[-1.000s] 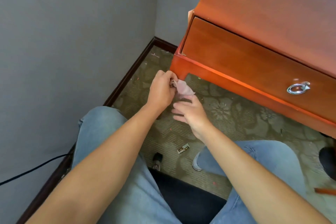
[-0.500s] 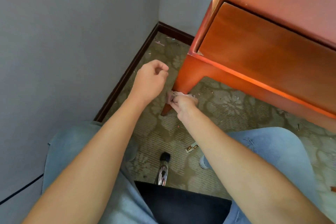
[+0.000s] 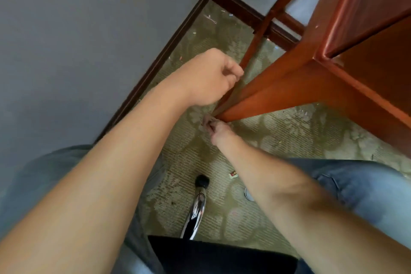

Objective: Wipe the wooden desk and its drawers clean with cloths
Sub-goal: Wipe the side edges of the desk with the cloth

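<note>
The reddish wooden desk (image 3: 347,35) fills the upper right, and its front leg (image 3: 266,95) slants down to the carpet. My right hand (image 3: 219,130) is low at the foot of that leg, gripping a small pale pink cloth (image 3: 208,120) pressed against the leg's bottom end. Most of the cloth is hidden in the fingers. My left hand (image 3: 208,77) hovers higher beside the leg, fingers curled into a loose fist with nothing seen in it.
A grey wall (image 3: 89,29) with dark skirting (image 3: 160,60) closes the left side. The patterned carpet (image 3: 289,140) is littered with small scraps. A chrome chair leg with a black castor (image 3: 199,198) lies below, between my jeans-clad knees.
My right hand has carried the cloth from mid-leg down to the foot of the desk leg. My left hand let go of the cloth and stays raised. My view has tilted lower.
</note>
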{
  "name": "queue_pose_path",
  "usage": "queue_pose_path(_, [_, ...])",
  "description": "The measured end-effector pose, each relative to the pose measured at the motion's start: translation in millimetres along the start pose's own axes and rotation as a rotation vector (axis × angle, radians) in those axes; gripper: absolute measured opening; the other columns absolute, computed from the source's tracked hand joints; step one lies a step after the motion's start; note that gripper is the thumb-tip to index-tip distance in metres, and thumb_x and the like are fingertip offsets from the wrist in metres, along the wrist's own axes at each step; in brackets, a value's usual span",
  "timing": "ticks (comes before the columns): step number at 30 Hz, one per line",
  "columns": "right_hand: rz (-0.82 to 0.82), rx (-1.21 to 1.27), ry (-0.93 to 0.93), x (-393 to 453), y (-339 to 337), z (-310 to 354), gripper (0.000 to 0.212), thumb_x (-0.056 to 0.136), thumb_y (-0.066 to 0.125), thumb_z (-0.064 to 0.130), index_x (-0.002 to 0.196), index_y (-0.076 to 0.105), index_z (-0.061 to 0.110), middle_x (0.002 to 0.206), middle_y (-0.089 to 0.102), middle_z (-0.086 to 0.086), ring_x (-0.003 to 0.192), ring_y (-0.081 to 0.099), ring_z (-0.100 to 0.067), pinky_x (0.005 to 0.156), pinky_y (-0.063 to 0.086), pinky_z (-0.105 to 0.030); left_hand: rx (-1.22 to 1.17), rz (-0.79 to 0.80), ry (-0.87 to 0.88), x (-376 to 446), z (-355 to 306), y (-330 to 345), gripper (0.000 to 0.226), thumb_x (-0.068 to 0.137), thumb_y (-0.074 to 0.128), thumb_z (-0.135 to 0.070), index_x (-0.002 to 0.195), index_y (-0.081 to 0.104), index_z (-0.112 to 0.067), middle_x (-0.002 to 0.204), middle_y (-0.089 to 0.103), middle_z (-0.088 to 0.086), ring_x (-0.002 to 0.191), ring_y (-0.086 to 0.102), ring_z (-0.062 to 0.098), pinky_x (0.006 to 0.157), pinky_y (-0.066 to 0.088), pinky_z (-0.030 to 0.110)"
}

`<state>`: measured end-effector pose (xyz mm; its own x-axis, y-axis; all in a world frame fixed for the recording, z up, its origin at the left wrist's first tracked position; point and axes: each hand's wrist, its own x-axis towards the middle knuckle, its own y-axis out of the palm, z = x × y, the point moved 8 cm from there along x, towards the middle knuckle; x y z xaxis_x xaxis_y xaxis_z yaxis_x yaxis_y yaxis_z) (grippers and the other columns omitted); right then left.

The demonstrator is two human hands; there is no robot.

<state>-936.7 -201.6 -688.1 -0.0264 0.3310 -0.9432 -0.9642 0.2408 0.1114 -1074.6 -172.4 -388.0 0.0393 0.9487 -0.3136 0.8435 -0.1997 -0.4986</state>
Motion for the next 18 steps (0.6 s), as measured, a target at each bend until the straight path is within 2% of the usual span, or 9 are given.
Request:
queue_pose_path(3, [-0.033,-0.133,-0.121,22,-11,2,0.024,0.100,0.042,-0.014,0.091,0.054,0.005,0.124,0.061,-0.017,0.075,0.065,-0.009,0.069,0.058,-0.022,0.088,-0.050,-0.018,6,13,-9,0.026,0.103,0.060,-0.018,0.123,0.074,-0.027,0.126,0.072,-0.007,0.119,0.065,0.010,0.098,0.042,0.017])
queue_pose_path(4, [-0.065,-0.225,-0.155,35,-21,6,0.023,0.095,0.045,-0.019,0.101,0.059,-0.001,0.118,0.064,-0.017,0.078,0.067,-0.011,0.063,0.059,-0.021,0.059,-0.053,-0.018,8,14,-8,0.025,0.103,0.061,-0.018,0.122,0.075,-0.026,0.123,0.073,-0.007,0.118,0.065,0.009,0.097,0.042,0.015])
queue_pose_path(6, [-0.086,-0.357,-0.175,52,-44,11,0.047,0.081,0.056,-0.023,0.126,0.059,-0.008,0.123,0.068,-0.022,0.091,0.072,-0.020,0.061,0.059,-0.022,-0.034,-0.015,-0.017,10,11,-1,0.024,0.102,0.064,-0.019,0.122,0.076,-0.026,0.120,0.074,-0.008,0.116,0.066,0.006,0.095,0.042,0.012])
queue_pose_path(8, [-0.107,-0.466,-0.213,58,-70,30,0.055,0.075,0.058,-0.024,0.129,0.056,-0.013,0.114,0.071,-0.025,0.086,0.075,-0.022,0.061,0.058,-0.023,-0.050,0.045,0.012,14,1,8,0.025,0.102,0.064,-0.020,0.124,0.076,-0.028,0.119,0.074,-0.011,0.113,0.066,0.002,0.087,0.041,0.008])
queue_pose_path(10, [-0.132,-0.502,-0.275,-13,-64,61,0.036,0.079,0.057,-0.023,0.115,0.058,-0.016,0.095,0.071,-0.026,0.066,0.072,-0.017,0.054,0.054,-0.021,-0.048,0.088,0.028,15,-9,18,0.022,0.104,0.061,-0.024,0.119,0.077,-0.027,0.097,0.074,-0.022,0.087,0.065,-0.011,0.071,0.042,0.006])
queue_pose_path(12, [-0.104,-0.517,-0.433,-83,-47,95,0.010,0.089,0.050,-0.014,0.090,0.058,-0.009,0.075,0.059,-0.021,0.052,0.058,-0.016,0.047,0.045,-0.022,-0.054,0.097,0.026,16,-18,25,0.024,0.106,0.057,-0.030,0.107,0.079,-0.022,0.055,0.061,-0.026,0.050,0.055,-0.012,0.055,0.039,0.009])
queue_pose_path(13, [-0.081,-0.467,-0.537,-119,-39,114,0.018,0.094,0.046,-0.009,0.085,0.057,0.002,0.070,0.054,-0.016,0.052,0.051,-0.018,0.048,0.040,-0.026,-0.054,0.092,0.018,13,-22,26,0.029,0.107,0.054,-0.034,0.103,0.079,-0.019,0.046,0.056,-0.023,0.044,0.053,-0.008,0.054,0.040,0.013])
queue_pose_path(15, [-0.006,-0.232,-0.656,-181,-28,137,0.033,0.100,0.039,-0.003,0.078,0.053,0.018,0.065,0.048,-0.005,0.054,0.042,-0.014,0.051,0.033,-0.026,-0.059,0.057,0.018,11,-28,26,0.040,0.108,0.050,-0.040,0.097,0.079,-0.014,0.057,0.066,-0.018,0.055,0.062,-0.004,0.067,0.050,0.021])
queue_pose_path(18, [0.073,0.054,-0.721,-243,-30,136,0.032,0.086,0.039,-0.008,0.072,0.046,0.019,0.066,0.046,-0.001,0.057,0.043,-0.014,0.056,0.035,-0.026,-0.079,0.029,-0.023,9,-31,29,0.050,0.107,0.048,-0.042,0.098,0.076,-0.002,0.095,0.079,0.009,0.090,0.073,0.022,0.092,0.056,0.037])
